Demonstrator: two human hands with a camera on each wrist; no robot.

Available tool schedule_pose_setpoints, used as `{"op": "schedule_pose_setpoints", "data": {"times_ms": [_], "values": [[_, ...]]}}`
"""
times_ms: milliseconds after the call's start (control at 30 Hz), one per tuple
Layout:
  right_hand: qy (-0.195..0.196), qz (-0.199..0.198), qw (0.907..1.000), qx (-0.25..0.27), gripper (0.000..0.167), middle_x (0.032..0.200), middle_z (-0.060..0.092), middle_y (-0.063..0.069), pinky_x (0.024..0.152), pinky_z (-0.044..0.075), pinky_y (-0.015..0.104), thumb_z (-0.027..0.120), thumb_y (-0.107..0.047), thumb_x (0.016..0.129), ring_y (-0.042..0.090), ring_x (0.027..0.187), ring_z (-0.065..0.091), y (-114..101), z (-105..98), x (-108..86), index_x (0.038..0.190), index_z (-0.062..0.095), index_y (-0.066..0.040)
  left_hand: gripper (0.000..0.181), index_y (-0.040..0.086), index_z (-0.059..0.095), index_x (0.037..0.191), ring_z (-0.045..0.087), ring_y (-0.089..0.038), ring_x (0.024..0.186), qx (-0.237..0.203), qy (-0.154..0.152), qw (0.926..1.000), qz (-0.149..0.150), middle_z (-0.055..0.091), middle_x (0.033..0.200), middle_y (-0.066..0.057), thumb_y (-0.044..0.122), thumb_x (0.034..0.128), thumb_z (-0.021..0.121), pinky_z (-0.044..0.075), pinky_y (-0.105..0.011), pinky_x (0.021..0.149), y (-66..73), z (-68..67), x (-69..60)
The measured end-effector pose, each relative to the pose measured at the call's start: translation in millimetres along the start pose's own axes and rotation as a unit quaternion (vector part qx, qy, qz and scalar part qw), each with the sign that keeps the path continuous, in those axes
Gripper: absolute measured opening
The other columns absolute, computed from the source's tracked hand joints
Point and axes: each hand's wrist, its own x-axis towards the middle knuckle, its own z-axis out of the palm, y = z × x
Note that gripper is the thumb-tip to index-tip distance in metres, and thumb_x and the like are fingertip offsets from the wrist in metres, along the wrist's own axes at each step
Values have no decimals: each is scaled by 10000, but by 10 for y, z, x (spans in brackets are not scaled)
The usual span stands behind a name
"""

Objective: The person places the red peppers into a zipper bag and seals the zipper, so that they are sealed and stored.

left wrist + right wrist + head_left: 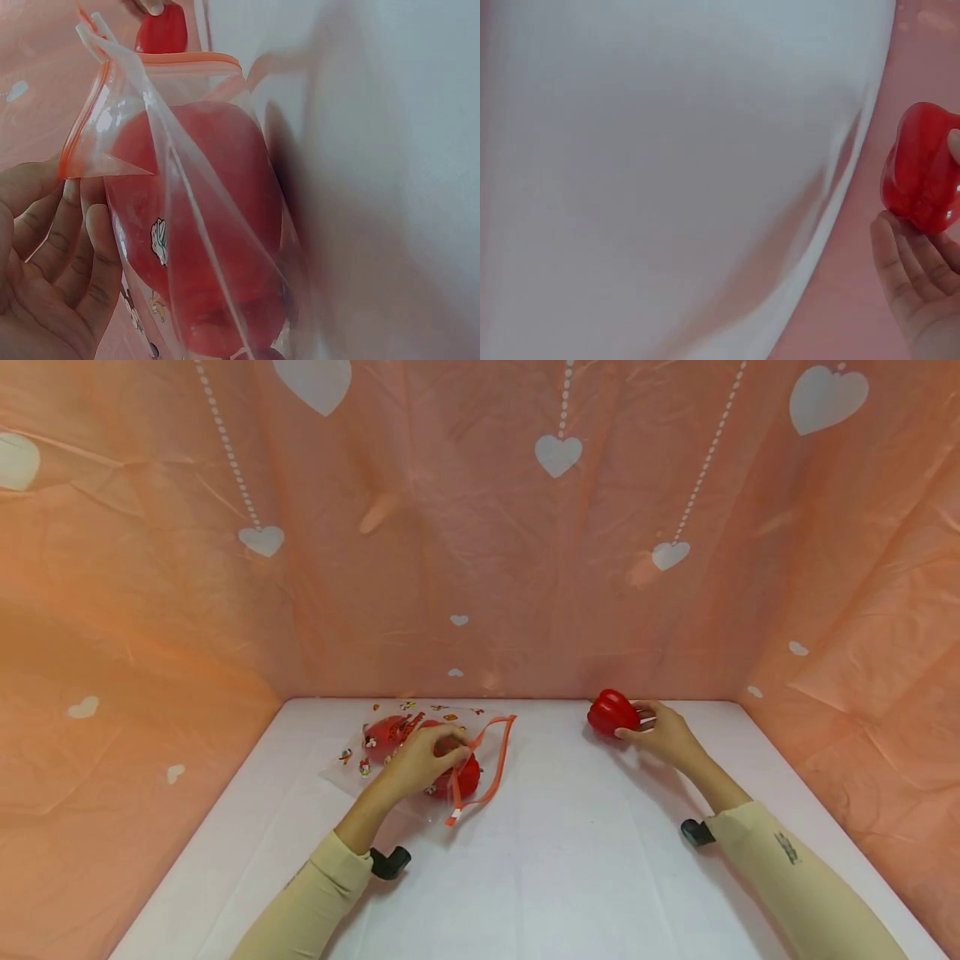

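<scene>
A clear zip bag with an orange-red rim (504, 752) and cartoon prints lies at the left of the table, its mouth facing right. Inside it are several red items, among them a red pepper (467, 777) near the mouth. My left hand (420, 762) pinches the bag's upper edge; in the left wrist view the fingers (97, 240) lie along the bag's side. At the back right, my right hand (667, 739) grips another red pepper (612, 713) between thumb and fingers. The right wrist view shows this pepper (924, 169) above the fingertips.
The white table (570, 860) ends at a peach curtain (510, 568) with white hearts, which hangs behind it and on both sides. A dark device (392, 862) sits at the left wrist, and another (697, 832) at the right wrist.
</scene>
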Motion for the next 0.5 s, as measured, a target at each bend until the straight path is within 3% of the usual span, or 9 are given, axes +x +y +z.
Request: {"op": "schedule_pose_setpoints", "data": {"times_ms": [167,500], "values": [[-52,-303,9995,-8,661,1310,666,323,956,609,524,827,-231,957,484,1187,672,-129,69,-80,1431,525,116,156,172,782,1154,631,-178,923,23,15,10000,28,749,1110,7,165,998,787,583,-275,747,-2,3,-1],[-359,-424,9985,23,697,1317,673,298,959,609,517,851,-252,945,469,1210,673,-354,226,-239,1457,523,90,173,168,783,1169,635,-179,944,-17,6,10000,44,748,1102,14,167,996,790,591,-279,777,4,6,-1]]}}
